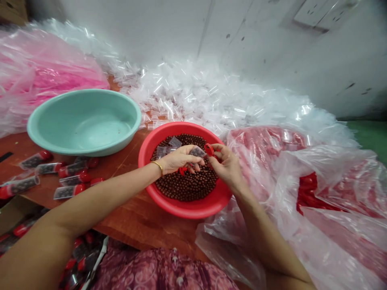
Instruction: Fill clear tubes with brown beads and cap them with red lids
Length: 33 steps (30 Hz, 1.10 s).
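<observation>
Over the red basin (184, 212), my left hand (178, 158) is closed around a clear plastic tube (198, 151) with dark brown balls inside. My right hand (225, 165) pinches a red cap (209, 149) close to the tube's mouth; I cannot tell whether they touch. Brown balls (187, 187) fill the lower part of the basin. On them lie some clear tubes (163, 151), near my left fingers. Small red pieces (182, 170) show just below my left hand.
A pale green basin (84, 137) stands to the left. Filled, red-capped tubes (71, 191) lie in front of it. Clear tubes (193, 92) are heaped along the wall. Plastic bags holding red pieces (308, 189) spread on the right; a pink bag (51, 76) sits back left.
</observation>
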Available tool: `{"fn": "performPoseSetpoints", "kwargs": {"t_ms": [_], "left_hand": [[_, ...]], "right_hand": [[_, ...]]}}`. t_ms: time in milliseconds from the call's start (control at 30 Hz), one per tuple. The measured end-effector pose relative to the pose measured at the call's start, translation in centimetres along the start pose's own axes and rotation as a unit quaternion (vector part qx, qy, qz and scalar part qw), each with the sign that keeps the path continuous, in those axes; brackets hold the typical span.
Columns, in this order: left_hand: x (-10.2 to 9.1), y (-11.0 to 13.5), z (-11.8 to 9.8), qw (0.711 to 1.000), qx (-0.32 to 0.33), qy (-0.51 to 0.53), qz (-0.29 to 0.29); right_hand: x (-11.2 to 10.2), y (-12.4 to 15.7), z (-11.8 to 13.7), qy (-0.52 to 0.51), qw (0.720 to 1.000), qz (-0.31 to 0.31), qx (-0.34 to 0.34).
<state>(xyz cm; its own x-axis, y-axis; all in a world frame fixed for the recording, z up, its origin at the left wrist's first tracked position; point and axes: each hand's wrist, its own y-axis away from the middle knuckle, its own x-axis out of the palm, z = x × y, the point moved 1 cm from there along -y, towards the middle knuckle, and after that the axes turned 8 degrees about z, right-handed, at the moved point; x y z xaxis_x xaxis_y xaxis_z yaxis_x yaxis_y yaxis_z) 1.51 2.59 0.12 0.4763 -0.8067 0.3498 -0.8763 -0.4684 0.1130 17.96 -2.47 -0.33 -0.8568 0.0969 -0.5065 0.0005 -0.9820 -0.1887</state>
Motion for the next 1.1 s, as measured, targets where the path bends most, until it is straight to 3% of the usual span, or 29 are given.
{"fn": "performPoseSetpoints", "kwargs": {"t_ms": [133, 267, 467, 567, 700, 900, 1100], "left_hand": [[0.2, -0.1, 0.1, 0.999, -0.003, -0.041, -0.005], [0.0, -0.2, 0.2, 0.999, 0.005, -0.047, -0.013], [0.1, 0.0, 0.6, 0.996, -0.003, -0.092, -0.019], [0.2, 0.0, 0.6, 0.991, -0.008, -0.129, -0.027], [0.5, -0.3, 0.5, 0.981, -0.016, -0.185, -0.058], [1.0, -0.7, 0.5, 0.978, 0.027, -0.188, -0.083], [0.8, -0.3, 0.6, 0.970, 0.013, -0.218, -0.111]], "right_hand": [[-0.1, 0.3, 0.4, 0.144, 0.988, -0.010, -0.063], [0.0, 0.4, 0.0, 0.291, 0.947, -0.044, -0.125], [0.7, 1.0, -0.3, 0.393, 0.892, -0.022, -0.220], [0.9, 1.3, -0.3, 0.437, 0.876, -0.032, -0.204], [1.2, 1.6, -0.3, 0.441, 0.877, -0.035, -0.189], [1.6, 1.7, 0.7, 0.507, 0.845, -0.061, -0.158], [2.5, 1.8, 1.1, 0.512, 0.843, -0.082, -0.141]]}}
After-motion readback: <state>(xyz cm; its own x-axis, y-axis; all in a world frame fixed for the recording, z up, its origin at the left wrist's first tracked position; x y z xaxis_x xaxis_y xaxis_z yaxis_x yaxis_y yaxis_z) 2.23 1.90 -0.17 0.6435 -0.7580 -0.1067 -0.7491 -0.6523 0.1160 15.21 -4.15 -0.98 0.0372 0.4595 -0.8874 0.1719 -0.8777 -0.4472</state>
